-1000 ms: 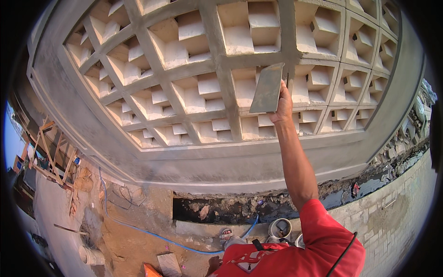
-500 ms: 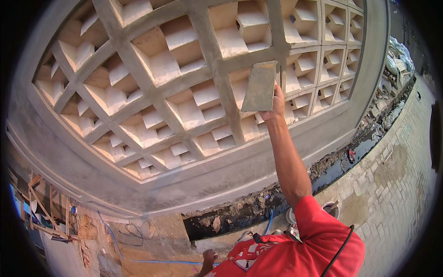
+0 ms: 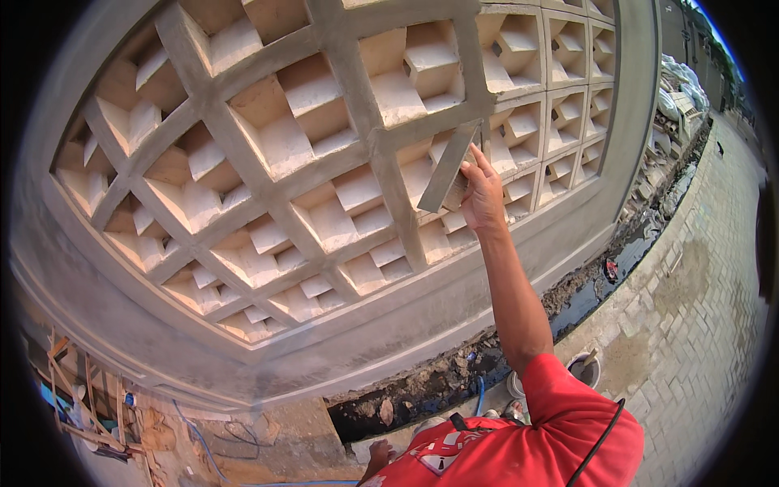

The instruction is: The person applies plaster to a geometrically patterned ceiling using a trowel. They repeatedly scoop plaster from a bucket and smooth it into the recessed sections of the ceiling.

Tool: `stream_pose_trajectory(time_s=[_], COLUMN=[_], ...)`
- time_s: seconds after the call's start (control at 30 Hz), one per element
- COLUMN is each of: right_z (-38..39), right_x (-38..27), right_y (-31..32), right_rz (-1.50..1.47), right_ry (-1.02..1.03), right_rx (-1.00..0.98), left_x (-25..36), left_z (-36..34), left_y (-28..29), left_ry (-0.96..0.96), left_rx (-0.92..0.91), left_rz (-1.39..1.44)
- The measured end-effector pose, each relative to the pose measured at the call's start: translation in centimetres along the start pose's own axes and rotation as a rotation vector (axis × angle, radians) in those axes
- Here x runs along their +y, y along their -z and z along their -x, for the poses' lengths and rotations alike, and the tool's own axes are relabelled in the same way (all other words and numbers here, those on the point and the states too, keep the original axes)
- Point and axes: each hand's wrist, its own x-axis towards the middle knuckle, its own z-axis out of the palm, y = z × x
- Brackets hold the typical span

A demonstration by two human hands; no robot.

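My right hand (image 3: 485, 199) is closed round the handle of a rectangular plastering trowel (image 3: 445, 169), its arm stretched up toward the wall. The thin grey metal blade stands tilted, its upper end by a mortar-covered rib of the openwork block wall (image 3: 381, 146). Whether the blade touches the wall, I cannot tell. Pale hollow blocks with angled inner pieces fill the grid; grey mortar covers the left and middle ribs, while the right-hand blocks show bare joints. Low beside my body hangs my left hand (image 3: 380, 451), small in view, its fingers too unclear to make out.
A muddy ditch (image 3: 389, 403) runs along the wall's foot. Near my feet stand a bucket (image 3: 584, 370) and a second white container (image 3: 516, 385). A blue hose (image 3: 199, 434) lies on the ground, lower left, by a wooden frame (image 3: 89, 402). Brick paving (image 3: 690, 349) stretches along the right.
The trowel has turned from showing its broad face to a narrower, tilted one. My right hand has moved slightly down across the picture. The whole view has shifted a little.
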Motion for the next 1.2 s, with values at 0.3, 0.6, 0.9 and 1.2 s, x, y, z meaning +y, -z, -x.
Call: stream_pose_trajectory(time_s=[0.3, 0.6, 0.9, 1.2], right_z=[-4.7, 0.7, -4.7, -2.2], right_x=[2.0, 3.5, 1.2, -0.3], right_y=[-1.7, -4.1, -4.7, -3.8], right_rz=[1.102, 1.322, 1.354, 1.306], right_ry=[0.467, 0.382, 0.374, 0.372], right_rx=[0.127, -0.002, 0.354, 0.313], left_x=[1.1, 2.9, 5.8, 6.1], left_z=[1.4, 0.9, -0.7, 0.0], left_y=[-2.0, -1.5, 0.0, 2.0], left_ry=[0.056, 0.104, 0.048, -0.020], left_rx=[0.022, 0.047, 0.008, -0.068], left_rz=[-0.100, -0.157, -0.196, -0.134])
